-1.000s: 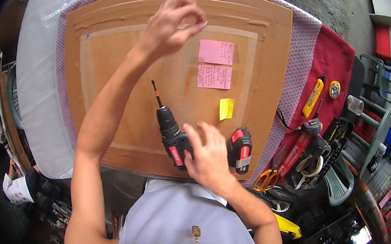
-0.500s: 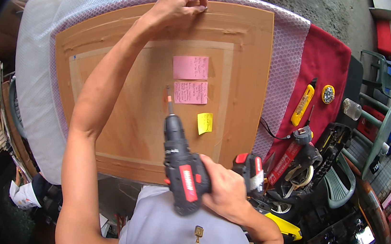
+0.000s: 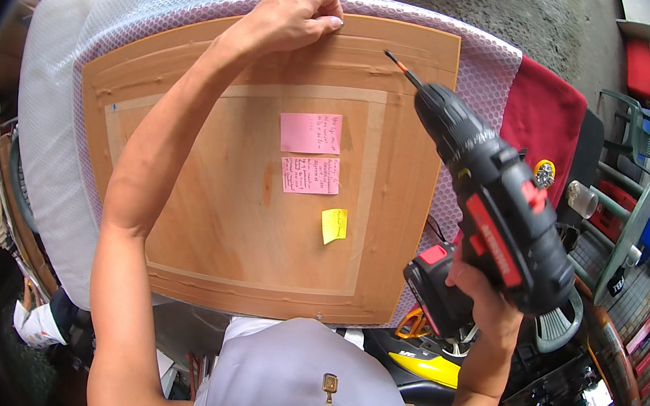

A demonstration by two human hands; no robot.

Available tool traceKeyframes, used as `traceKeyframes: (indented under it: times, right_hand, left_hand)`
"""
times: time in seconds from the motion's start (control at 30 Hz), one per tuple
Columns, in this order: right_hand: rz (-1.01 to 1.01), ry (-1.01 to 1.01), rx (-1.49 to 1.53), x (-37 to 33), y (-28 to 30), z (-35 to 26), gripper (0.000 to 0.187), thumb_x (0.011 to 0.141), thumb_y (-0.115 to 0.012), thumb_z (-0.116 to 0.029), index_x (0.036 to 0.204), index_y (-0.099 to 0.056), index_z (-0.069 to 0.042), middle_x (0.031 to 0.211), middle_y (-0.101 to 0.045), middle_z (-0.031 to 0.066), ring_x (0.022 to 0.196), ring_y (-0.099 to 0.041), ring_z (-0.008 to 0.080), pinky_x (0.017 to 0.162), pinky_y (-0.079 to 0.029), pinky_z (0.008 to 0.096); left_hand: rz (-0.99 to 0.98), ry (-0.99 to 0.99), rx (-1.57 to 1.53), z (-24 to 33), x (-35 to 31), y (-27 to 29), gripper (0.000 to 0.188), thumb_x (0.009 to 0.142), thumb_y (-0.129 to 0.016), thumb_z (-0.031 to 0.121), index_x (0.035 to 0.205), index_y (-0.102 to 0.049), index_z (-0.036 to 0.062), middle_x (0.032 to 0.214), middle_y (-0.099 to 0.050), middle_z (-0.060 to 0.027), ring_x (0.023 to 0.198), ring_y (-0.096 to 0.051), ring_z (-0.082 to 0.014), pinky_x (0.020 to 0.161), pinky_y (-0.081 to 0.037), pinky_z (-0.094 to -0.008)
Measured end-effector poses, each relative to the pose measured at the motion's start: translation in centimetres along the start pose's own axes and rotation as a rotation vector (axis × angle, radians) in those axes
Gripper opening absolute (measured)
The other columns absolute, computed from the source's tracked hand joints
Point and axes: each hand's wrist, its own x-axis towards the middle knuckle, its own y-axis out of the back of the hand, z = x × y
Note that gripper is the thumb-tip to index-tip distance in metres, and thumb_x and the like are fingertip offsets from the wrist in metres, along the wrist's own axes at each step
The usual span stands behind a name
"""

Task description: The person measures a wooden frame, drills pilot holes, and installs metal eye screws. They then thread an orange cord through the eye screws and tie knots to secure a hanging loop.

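Observation:
My right hand (image 3: 486,298) is wrapped round the grip of a black and red cordless drill (image 3: 494,198). A long driver bit with an orange band sits in its chuck, with the tip over the far right part of a wooden panel (image 3: 396,211), pointing up and left. At the panel's far edge, my left hand (image 3: 298,15) is closed in a pinch. Something small and shiny shows at its fingertips, too small to name. Two pink notes (image 3: 310,133) and a yellow note (image 3: 333,226) lie on the panel's face.
Bubble wrap (image 3: 484,77) and a red cloth (image 3: 544,108) lie under the panel. A round yellow container (image 3: 544,173) and a clear cup (image 3: 581,198) stand to the right. Green plastic chairs (image 3: 645,135) are beyond. Tools at the near right are partly hidden by the drill.
The drill has swung from over the panel's near middle to the right and farther out, its bit now tilted up-left. My left hand stays pinched at the panel's far edge.

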Motion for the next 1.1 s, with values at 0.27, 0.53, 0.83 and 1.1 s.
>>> traceKeyframes:
  times: [0.27, 0.53, 0.83, 1.1]
  right_hand:
    - [-0.049, -0.037, 0.025, 6.4, -2.9, -2.5, 0.026, 0.078, -0.069, 0.002, 0.102, -0.060, 0.001, 0.075, -0.059, 0.0005, 0.058, -0.054, 0.0068, 0.050, -0.045, 0.0231]
    - [0.027, -0.043, 0.073, 6.7, -3.2, -2.9, 0.028, 0.077, -0.068, 0.005, 0.104, -0.060, 0.001, 0.075, -0.060, 0.0030, 0.056, -0.054, 0.0090, 0.049, -0.045, 0.0243]
    - [0.019, -0.065, 0.114, 7.2, -3.0, -2.5, 0.030, 0.075, -0.067, 0.007, 0.103, -0.059, 0.002, 0.073, -0.060, 0.0044, 0.055, -0.055, 0.0107, 0.049, -0.046, 0.0261]
    - [-0.057, 0.060, -0.291, 8.9, -0.4, -3.4, 0.034, 0.071, -0.065, 0.005, 0.105, -0.060, 0.004, 0.073, -0.061, 0.0079, 0.056, -0.057, 0.0149, 0.050, -0.048, 0.0277]
  left_hand:
    - [0.143, -0.052, -0.066, -0.6, -0.5, -1.3, 0.019, 0.086, -0.066, 0.019, 0.088, -0.065, 0.0002, 0.089, -0.058, -0.0075, 0.084, -0.063, -0.0200, 0.079, -0.051, -0.0322]
    - [0.113, 0.034, -0.099, -0.6, -0.3, -1.0, 0.023, 0.084, -0.069, 0.025, 0.088, -0.067, 0.0024, 0.089, -0.060, -0.0074, 0.087, -0.064, -0.0211, 0.082, -0.050, -0.0332]
    - [0.100, 0.028, -0.189, -0.8, -0.3, -0.9, 0.025, 0.084, -0.068, 0.028, 0.088, -0.068, 0.0038, 0.090, -0.061, -0.0068, 0.087, -0.063, -0.0212, 0.082, -0.050, -0.0332]
    - [0.127, -0.004, -0.150, -1.0, -0.2, -1.1, 0.024, 0.083, -0.068, 0.029, 0.087, -0.068, 0.0051, 0.088, -0.062, -0.0069, 0.086, -0.063, -0.0212, 0.079, -0.049, -0.0344]
